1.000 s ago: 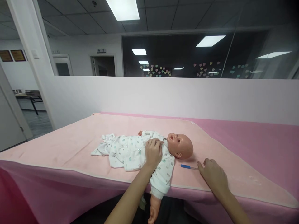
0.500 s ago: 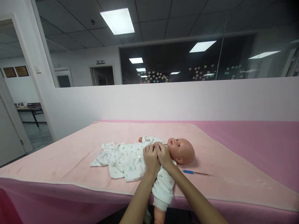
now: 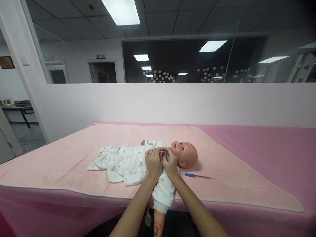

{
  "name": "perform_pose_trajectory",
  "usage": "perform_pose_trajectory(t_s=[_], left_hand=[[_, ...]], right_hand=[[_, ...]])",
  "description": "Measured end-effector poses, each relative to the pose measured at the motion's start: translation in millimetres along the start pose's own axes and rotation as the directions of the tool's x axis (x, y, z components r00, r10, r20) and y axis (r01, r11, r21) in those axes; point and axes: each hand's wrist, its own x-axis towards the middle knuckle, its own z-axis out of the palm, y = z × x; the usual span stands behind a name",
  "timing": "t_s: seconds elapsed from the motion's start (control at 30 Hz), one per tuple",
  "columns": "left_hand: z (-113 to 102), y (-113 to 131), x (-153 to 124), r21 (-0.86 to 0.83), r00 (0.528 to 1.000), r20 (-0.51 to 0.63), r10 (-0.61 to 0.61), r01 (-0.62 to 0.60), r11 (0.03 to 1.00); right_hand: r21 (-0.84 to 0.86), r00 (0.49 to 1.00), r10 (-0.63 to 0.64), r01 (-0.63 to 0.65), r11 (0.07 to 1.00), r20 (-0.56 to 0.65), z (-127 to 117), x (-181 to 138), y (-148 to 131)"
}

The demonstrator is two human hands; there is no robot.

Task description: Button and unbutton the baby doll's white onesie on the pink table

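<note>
A baby doll (image 3: 187, 154) lies on its back with its head to the right. It wears a white printed baby shirt (image 3: 132, 164), and its near arm (image 3: 159, 222) hangs over the front edge in a white sleeve. At the upper chest, just below the chin, my left hand (image 3: 154, 162) has its fingers bent on the shirt's front. Close beside it, my right hand (image 3: 170, 160) pinches cloth at the collar. Both hands look closed on the shirt, their fingertips nearly meeting. Exactly which bit of cloth they hold is partly hidden.
A thin pointed tool with a blue handle (image 3: 190, 175) lies right of the doll, near its head. Under the doll, a peach blanket (image 3: 69, 158) covers a pink cloth (image 3: 256, 148). A white half wall (image 3: 182, 103) with glass above rises behind.
The whole view has shifted, so the doll and tool appear further left and higher. My right fingers are more bent and slightly raised at the collar. Both hands stay at the chest.
</note>
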Motion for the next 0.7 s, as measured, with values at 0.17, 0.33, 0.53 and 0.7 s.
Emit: perform_pose_trajectory(t_s=[0.17,0.33,0.53,0.7], left_hand=[[0.3,-1.0,0.1,-0.033,1.0,-0.011,0.002,-0.002,0.999],[-0.4,-0.2,-1.2,-0.119,0.998,0.0,-0.068,0.067,0.991],[-3.9,3.8,0.2,-0.077,0.998,-0.004,-0.07,0.069,0.995],[-4.3,3.9,2.2,-0.003,0.998,0.029,-0.052,0.052,0.999]], right_hand=[[-0.007,0.999,0.005,-0.005,1.0,-0.039,-0.1,0.7,-1.5],[-0.061,0.999,0.003,-0.006,0.998,-0.046,-1.5,-1.7,-1.8],[-0.101,0.994,-0.037,0.027,0.995,-0.099,-3.0,-4.3,-0.8],[-0.178,0.986,-0.097,0.072,0.982,-0.137,-2.4,-4.7,0.9]])
